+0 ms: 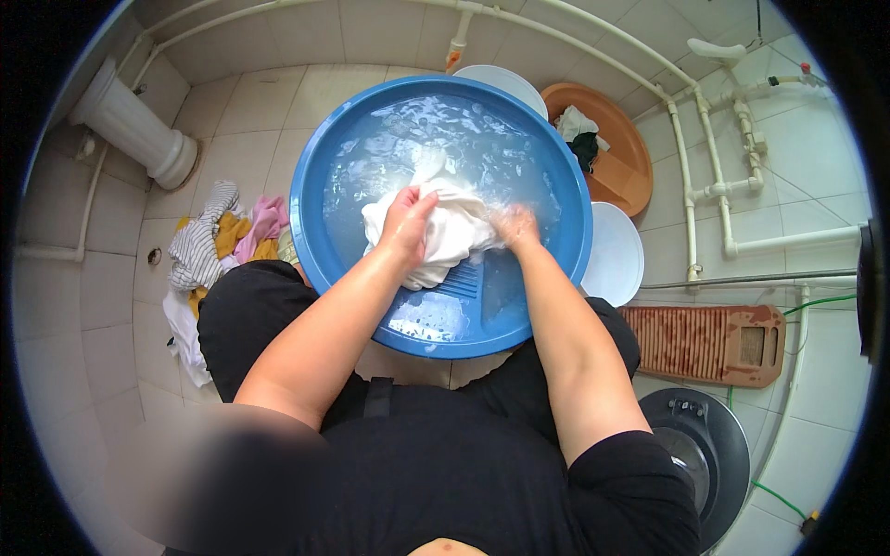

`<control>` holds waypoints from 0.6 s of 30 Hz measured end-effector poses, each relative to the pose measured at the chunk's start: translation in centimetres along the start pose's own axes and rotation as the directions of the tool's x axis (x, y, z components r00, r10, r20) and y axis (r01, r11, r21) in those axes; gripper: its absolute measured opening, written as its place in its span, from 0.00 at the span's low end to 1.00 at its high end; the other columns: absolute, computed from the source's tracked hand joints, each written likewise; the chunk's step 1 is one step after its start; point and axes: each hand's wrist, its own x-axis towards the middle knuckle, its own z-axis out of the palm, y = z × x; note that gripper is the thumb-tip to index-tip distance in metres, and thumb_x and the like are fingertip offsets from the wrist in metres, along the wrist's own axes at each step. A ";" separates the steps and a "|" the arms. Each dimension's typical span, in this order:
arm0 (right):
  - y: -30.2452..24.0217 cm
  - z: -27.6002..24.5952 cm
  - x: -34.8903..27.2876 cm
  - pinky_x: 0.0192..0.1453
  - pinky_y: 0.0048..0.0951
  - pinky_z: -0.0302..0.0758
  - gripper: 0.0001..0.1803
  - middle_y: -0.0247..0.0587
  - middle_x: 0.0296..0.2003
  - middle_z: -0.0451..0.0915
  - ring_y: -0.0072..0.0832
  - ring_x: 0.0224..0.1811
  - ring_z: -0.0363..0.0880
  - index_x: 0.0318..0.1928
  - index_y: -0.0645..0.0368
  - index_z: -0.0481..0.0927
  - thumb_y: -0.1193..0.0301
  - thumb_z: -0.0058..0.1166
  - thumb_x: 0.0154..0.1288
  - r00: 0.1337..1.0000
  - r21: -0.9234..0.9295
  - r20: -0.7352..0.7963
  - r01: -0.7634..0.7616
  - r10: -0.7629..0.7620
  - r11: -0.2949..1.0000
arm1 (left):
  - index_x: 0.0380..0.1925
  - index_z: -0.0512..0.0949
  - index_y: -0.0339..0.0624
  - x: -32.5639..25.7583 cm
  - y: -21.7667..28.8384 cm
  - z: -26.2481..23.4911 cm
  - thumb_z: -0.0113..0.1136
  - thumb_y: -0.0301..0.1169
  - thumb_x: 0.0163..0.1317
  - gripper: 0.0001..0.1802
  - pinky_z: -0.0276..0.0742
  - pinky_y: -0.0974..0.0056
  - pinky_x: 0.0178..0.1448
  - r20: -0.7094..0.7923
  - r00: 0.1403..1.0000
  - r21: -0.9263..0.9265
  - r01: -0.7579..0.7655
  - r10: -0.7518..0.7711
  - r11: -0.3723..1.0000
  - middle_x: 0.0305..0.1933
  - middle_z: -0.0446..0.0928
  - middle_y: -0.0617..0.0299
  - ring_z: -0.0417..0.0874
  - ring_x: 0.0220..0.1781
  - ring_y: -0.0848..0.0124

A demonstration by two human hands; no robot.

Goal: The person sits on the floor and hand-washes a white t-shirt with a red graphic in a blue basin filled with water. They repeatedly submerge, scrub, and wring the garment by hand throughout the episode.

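A wet white cloth garment (450, 222) is bunched up in a large round blue basin (304, 195) of cloudy, sudsy water. My left hand (408, 224) grips its left side, thumb on top. At the garment's right edge my right hand (516, 225) is closed on the cloth, its fingers partly smeared by motion and splashing water. Below the garment, a ribbed washboard area (460, 280) is moulded into the basin's near side. The underside of the cloth is hidden.
Striped, pink, yellow and white clothes (218, 243) lie piled on the tiled floor at left. To the right are an orange basin (632, 162) holding cloth, a white basin (616, 250), a brown washboard (700, 345) and a dark grey basin (728, 445). Pipes (714, 176) line the wall.
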 end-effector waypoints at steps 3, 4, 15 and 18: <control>-4.1 -1.3 -2.2 0.50 0.30 0.70 0.20 0.49 0.43 0.75 0.37 0.46 0.74 0.35 0.65 0.78 0.65 0.57 0.40 0.912 0.643 -0.196 0.397 -0.360 0.655 | 0.42 0.68 0.36 0.4 0.9 -0.3 0.49 0.35 0.62 0.14 0.72 0.60 0.52 0.140 0.988 -0.379 0.115 -0.066 0.918 0.41 0.74 0.55 0.76 0.46 0.62; -5.8 -1.3 -3.1 0.49 0.29 0.70 0.17 0.47 0.40 0.76 0.36 0.44 0.74 0.31 0.65 0.78 0.67 0.56 0.39 0.875 0.745 -0.212 0.433 -0.435 0.508 | 0.41 0.70 0.38 0.9 0.9 -0.7 0.45 0.43 0.63 0.18 0.71 0.57 0.54 0.255 0.961 -0.424 0.209 -0.105 0.881 0.41 0.75 0.55 0.75 0.48 0.59; -10.7 -2.3 -11.4 0.36 0.35 0.73 0.20 0.42 0.33 0.74 0.40 0.34 0.76 0.33 0.53 0.72 0.63 0.60 0.34 0.301 0.089 -0.446 0.952 -0.843 0.293 | 0.40 0.72 0.44 0.7 -0.6 -0.7 0.48 0.45 0.61 0.17 0.75 0.63 0.36 0.138 0.937 -0.275 0.346 -0.320 0.897 0.33 0.75 0.59 0.77 0.33 0.67; -9.2 -0.5 -7.0 0.33 0.34 0.74 0.17 0.46 0.25 0.76 0.41 0.26 0.76 0.30 0.59 0.75 0.63 0.60 0.40 0.693 0.385 -0.533 0.710 -0.486 0.590 | 0.45 0.70 0.43 0.2 -1.3 0.9 0.46 0.43 0.63 0.17 0.74 0.61 0.44 0.039 0.941 -0.270 0.333 -0.336 0.903 0.40 0.74 0.58 0.76 0.42 0.66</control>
